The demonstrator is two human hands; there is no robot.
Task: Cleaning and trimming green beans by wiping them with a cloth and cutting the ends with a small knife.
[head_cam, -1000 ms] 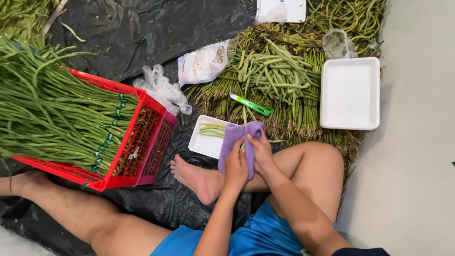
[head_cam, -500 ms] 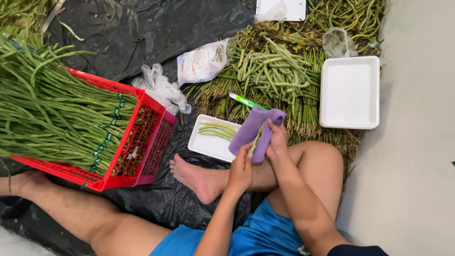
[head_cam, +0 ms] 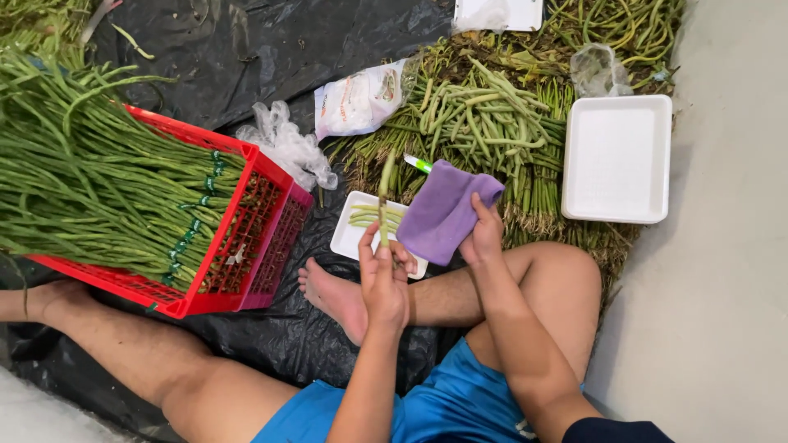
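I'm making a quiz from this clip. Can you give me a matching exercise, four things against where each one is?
Things:
1. bean
2. purple cloth
3. red crate
4. empty white tray

Places:
A. on the bean pile at far right, beside bare floor
B. held upright in the left hand
C. on the black sheet, full of long beans
D. gripped by the right hand, over the small tray

Pairs: 1-B, 2-D, 3-C, 4-A

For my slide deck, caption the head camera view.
Seated person's left hand holds up a long bean while right hand grips a purple cloth.
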